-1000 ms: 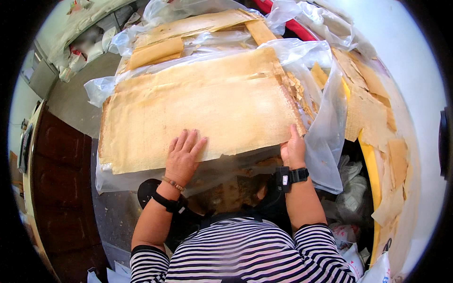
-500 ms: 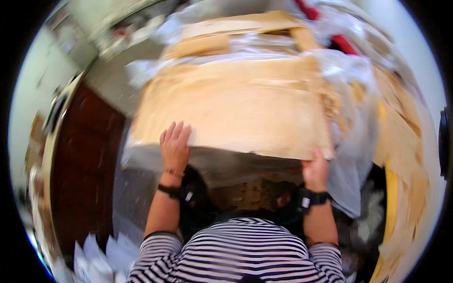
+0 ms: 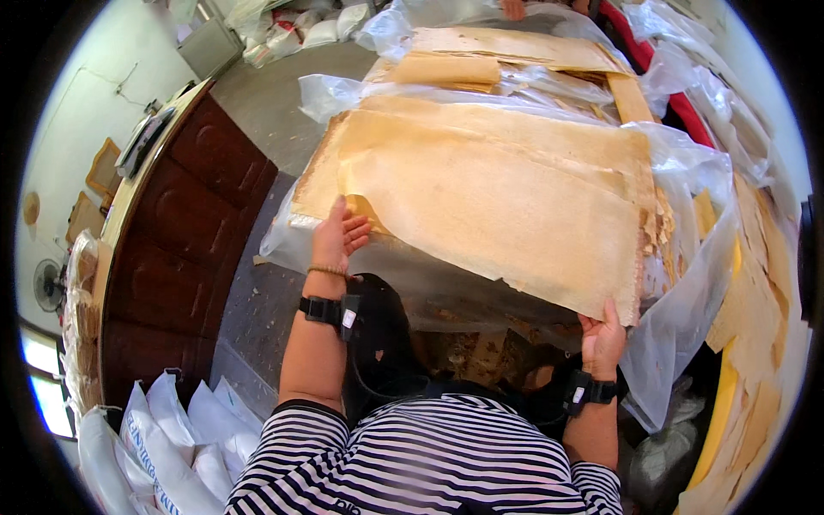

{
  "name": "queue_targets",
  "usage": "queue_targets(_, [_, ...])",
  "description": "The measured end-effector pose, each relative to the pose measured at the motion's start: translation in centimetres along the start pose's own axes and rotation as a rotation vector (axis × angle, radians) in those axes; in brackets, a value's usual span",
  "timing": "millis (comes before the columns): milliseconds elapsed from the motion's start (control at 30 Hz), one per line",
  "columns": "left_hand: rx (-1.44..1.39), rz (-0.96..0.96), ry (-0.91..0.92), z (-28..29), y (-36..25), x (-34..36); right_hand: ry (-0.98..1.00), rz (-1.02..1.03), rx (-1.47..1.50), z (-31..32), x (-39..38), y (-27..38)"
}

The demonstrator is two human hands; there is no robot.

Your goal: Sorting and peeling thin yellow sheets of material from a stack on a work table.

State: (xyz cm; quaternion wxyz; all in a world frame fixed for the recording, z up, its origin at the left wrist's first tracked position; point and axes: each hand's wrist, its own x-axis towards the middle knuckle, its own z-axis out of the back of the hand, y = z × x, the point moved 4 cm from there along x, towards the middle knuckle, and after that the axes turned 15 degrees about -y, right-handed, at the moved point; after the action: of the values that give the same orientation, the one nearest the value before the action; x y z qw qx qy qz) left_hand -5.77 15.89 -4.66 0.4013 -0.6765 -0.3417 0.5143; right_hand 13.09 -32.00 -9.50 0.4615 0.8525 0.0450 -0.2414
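A thin, pale tan sheet [image 3: 498, 197] lies across a stack of similar sheets, its near right corner overhanging the stack. My right hand [image 3: 602, 342] pinches that corner, thumb on top and fingers below. The sheet's left end lifts and curls, baring the stack's top [image 3: 319, 184] at the far left. Beside this curl, my left hand [image 3: 339, 233] has its palm turned up and its fingers apart, gripping nothing. Translucent plastic film [image 3: 678, 197] wraps loosely around the stack.
Behind is another stack [image 3: 515, 43] of tan sheets, with a person's hand [image 3: 513, 9] at its far side. A dark wooden cabinet [image 3: 180, 232] stands left, white sacks [image 3: 163, 446] at lower left. More tan sheets [image 3: 755, 300] line the right, beside a yellow edge [image 3: 717, 446].
The sheet's left end has risen and curled back. My left hand has turned from palm-down on the sheet to palm-up. My right hand has drawn its corner nearer; the view has shifted left.
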Motion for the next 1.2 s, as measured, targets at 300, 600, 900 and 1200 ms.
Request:
queue_targets(300, [-0.049,0.207,0.095,-0.2,0.8,5.4,0.119,0.11,-0.149,-0.1,-0.5,0.5])
queue_targets(600, [0.088,0.126,0.3,2.0,3.0,12.8,0.309,0.018,-0.453,-2.2,-7.3,5.8])
queue_targets(900, [0.064,0.0,0.155,0.9,2.9,12.6,-0.775,1.583,-1.708,10.3,-2.3,28.5])
queue_targets(1200, [0.028,-0.002,0.158,2.7,2.9,10.0,-0.542,1.435,-1.299,17.0,5.3,33.5])
